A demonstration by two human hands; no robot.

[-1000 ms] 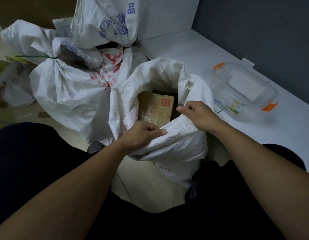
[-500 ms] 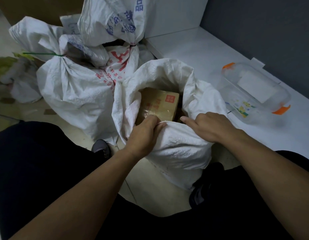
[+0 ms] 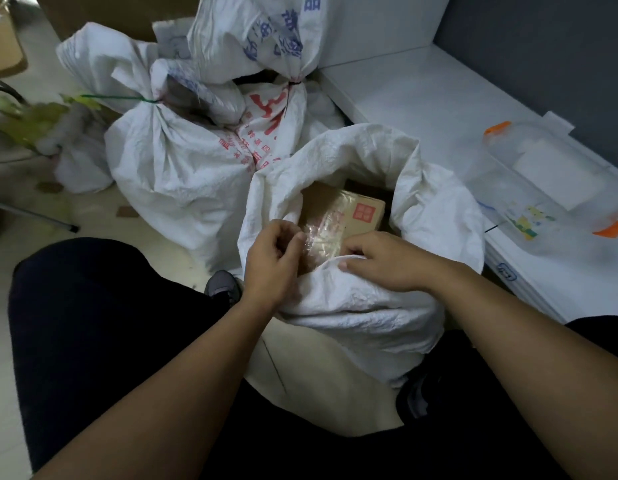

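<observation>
The left hand has its fingers curled, apparently pinching the rim of the sack. The right hand grips the near rim with its fingertips hidden inside, beside the cardboard box.

box: lower part hidden in sack | right hand: fingertips hidden behind sack rim | container: cut by right edge

Dim, cool indoor light; lower frame falls into deep shadow. Wide-angle bending at edges. Slight motion blur on left-side clutter.
</observation>
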